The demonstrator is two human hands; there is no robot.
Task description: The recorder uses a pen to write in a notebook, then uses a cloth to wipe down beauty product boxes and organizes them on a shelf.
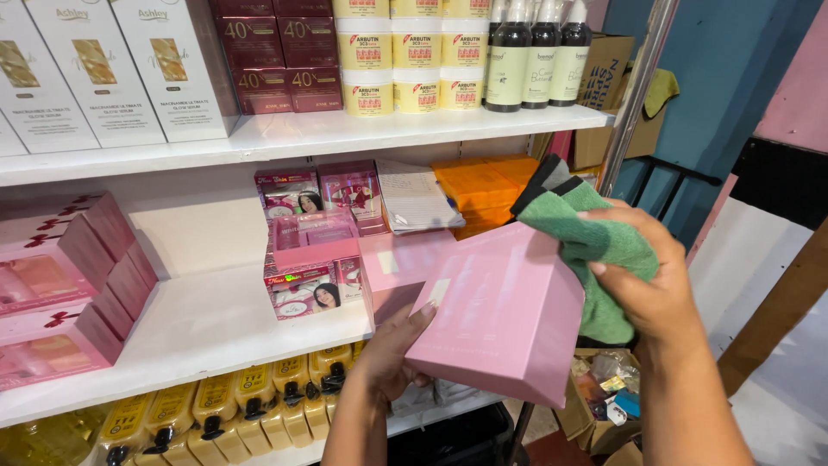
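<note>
Two hands meet over one pink box (500,315) in front of a stocked shop shelf (216,324). My left hand (392,349) props the box from below at about 7 o'clock, fingers (423,315) curled closed on its lower edge. My right hand (642,276), at 3 o'clock, has its fingers closed on a green cloth (595,246) pressed to the box's right edge. The box hangs tilted in the air, just off the middle shelf's front lip and clear of the goods on it.

To wipe well, I judge, the left hand should hold the box steady by its edges while the cloth runs flat along each face in long strokes, without denting the thin card.

The box is a flat rectangular carton, smooth and matt, with crisp corners and a small pale label. The cloth is soft, napped like microfibre, folded thick, with a darker grey cloth behind it. On the shelf at 9 o'clock lie more pink gift cartons (60,285) with ribbon motifs; at 11 o'clock stand small glossy pink cartons (315,242); orange packs (479,190) sit at 12 o'clock. Above stand white cartons (112,69), cream jars (414,69) and dark bottles (530,56); below is a row of yellow bottles (233,401).
</note>
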